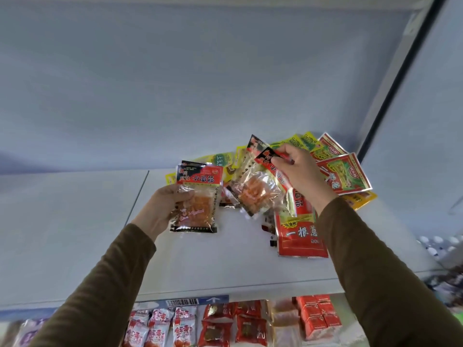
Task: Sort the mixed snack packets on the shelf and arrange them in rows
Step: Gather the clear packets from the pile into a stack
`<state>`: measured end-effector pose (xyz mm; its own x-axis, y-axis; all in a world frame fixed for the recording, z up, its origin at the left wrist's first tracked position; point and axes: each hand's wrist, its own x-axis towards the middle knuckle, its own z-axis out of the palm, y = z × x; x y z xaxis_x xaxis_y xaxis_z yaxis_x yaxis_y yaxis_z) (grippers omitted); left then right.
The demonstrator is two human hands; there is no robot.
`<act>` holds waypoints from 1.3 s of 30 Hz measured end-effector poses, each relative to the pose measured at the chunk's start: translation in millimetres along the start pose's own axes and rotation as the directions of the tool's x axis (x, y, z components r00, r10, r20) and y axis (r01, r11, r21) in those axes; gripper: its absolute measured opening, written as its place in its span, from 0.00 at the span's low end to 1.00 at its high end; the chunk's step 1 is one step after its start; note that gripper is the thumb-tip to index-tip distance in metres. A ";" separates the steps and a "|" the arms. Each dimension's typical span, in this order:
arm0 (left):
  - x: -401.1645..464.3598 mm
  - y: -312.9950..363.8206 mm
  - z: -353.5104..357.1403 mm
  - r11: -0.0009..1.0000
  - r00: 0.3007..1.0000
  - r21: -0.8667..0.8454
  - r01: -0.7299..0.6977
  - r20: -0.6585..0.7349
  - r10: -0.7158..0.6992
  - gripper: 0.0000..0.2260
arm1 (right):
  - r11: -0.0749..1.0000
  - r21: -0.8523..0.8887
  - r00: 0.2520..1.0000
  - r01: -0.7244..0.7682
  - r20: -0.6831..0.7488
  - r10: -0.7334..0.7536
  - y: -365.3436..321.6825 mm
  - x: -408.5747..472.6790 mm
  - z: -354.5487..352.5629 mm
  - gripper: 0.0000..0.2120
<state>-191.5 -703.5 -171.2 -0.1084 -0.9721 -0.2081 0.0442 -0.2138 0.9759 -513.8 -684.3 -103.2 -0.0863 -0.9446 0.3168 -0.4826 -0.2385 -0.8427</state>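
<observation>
Snack packets with clear windows and red-black tops (196, 199) sit stacked in the left hand (162, 209), fingers curled round them above the white shelf (225, 259). The right hand (298, 169) pinches another such packet (258, 189) by its top corner. Behind lies a mixed heap: yellow-green packets (300, 142) and red foil packets (343, 174); one large red packet (300, 236) lies beside the right sleeve.

A stack of packets (198, 199) is being held at the left above the shelf (225, 259); a packet (260, 186) is being pinched right of it, before the pile (333, 171) lying behind.
</observation>
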 end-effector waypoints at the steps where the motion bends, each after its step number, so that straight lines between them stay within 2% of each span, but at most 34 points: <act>1: 1.0 -1.2 -1.1 1.000 1.000 -0.003 -0.011 -0.005 0.011 0.04 | 1.000 -0.007 1.000 0.009 0.005 -0.009 -2.7 0.9 -5.7 0.04; 4: 2.7 -2.7 -4.5 0.997 1.000 -0.076 -0.013 -0.022 0.012 0.03 | 1.000 -0.023 1.000 0.019 -0.004 -0.019 -9.9 4.8 -22.6 0.03; 7: 4.3 -2.8 -4.9 0.994 1.000 -0.109 -0.021 -0.010 0.020 0.06 | 0.998 -0.028 0.998 0.056 0.014 -0.055 -17.7 9.9 -38.9 0.02; 10: 5.4 0.6 -1.6 0.991 1.000 -0.133 -0.003 -0.017 0.001 0.07 | 0.996 0.033 0.993 0.087 0.078 -0.089 -29.0 16.1 -51.1 0.07; 13: 8.2 4.0 3.8 0.985 1.000 -0.173 0.010 0.019 -0.007 0.07 | 0.966 0.254 0.987 0.040 0.143 -0.079 -41.8 23.8 -56.4 0.07; 15: 7.8 5.9 10.1 0.972 0.998 -0.235 0.031 0.069 -0.015 0.07 | 0.906 0.420 0.967 -0.054 0.247 -0.057 -46.7 29.4 -51.6 0.05; 17: 8.8 5.7 16.7 0.953 0.993 -0.296 0.069 0.117 -0.035 0.08 | 0.868 0.466 0.925 -0.174 0.380 -0.019 -47.0 34.8 -35.9 0.07; 20: 9.1 5.6 25.9 0.948 0.988 -0.303 0.098 0.145 -0.056 0.08 | 0.908 0.304 0.838 -0.288 0.540 0.084 -39.4 43.4 5.1 0.12; 22: 11.3 5.3 29.2 0.938 0.984 -0.325 0.120 0.165 -0.069 0.11 | 0.936 0.161 0.797 -0.312 0.581 0.166 -32.4 47.6 32.4 0.13; 25: 13.2 5.3 30.6 0.938 0.954 -0.299 0.177 0.287 -0.089 0.25 | 0.954 0.022 0.792 -0.298 0.564 0.234 -21.8 53.5 60.2 0.12; 27: 14.7 5.5 28.4 0.974 0.938 -0.197 0.110 0.345 -0.036 0.30 | 0.959 -0.036 0.791 -0.280 0.558 0.252 -19.0 57.0 72.3 0.10; 29: 12.8 5.3 27.1 0.996 0.941 -0.081 0.042 0.338 -0.012 0.32 | 0.961 -0.047 0.795 -0.273 0.551 0.253 -19.2 59.7 81.5 0.08; 33: 14.6 -2.0 27.6 0.989 0.974 -0.098 0.112 0.209 -0.090 0.54 | 0.986 -0.034 0.836 -0.163 0.526 0.157 -23.4 62.4 92.2 0.06; 35: 15.6 -4.7 28.1 0.987 0.973 -0.112 0.114 0.214 -0.088 0.53 | 0.987 0.038 0.829 -0.155 0.549 0.109 -26.5 62.7 95.8 0.06; 39: 11.9 -4.7 31.1 0.980 0.951 -0.125 0.156 0.286 -0.115 0.40 | 0.976 0.147 0.831 -0.163 0.553 0.056 -29.1 64.7 100.2 0.09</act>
<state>-223.8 -711.0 -176.2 -0.3921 -0.8726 -0.2914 0.1503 -0.3732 0.9155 -418.0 -761.1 -101.8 0.3836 -0.9232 -0.0247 -0.3289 -0.1116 -0.9378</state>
